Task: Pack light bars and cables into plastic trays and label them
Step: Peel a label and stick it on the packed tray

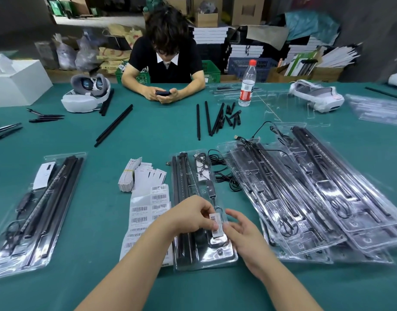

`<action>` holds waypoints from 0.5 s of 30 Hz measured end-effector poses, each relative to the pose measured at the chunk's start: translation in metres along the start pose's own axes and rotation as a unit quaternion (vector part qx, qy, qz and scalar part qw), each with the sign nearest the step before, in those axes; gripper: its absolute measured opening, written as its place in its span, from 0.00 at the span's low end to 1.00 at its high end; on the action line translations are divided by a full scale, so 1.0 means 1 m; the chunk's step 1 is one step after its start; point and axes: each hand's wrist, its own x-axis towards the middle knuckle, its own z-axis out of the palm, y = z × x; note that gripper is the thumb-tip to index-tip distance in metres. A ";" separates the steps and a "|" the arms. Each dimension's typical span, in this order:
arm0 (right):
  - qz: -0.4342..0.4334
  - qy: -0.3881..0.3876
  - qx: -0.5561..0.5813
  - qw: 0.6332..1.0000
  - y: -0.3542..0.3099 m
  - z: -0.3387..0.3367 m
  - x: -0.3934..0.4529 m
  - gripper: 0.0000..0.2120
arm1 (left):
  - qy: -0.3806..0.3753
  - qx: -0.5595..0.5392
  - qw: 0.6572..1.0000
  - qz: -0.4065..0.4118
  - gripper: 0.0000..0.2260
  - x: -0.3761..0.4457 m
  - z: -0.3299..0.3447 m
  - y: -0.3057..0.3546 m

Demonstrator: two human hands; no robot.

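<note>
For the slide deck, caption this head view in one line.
Both hands press a barcode sticker onto a packed plastic tray on the green table.
</note>
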 end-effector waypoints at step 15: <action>0.012 -0.035 -0.004 0.999 0.008 -0.006 0.004 0.30 | 0.026 0.090 0.996 -0.003 0.09 0.005 0.009 0.002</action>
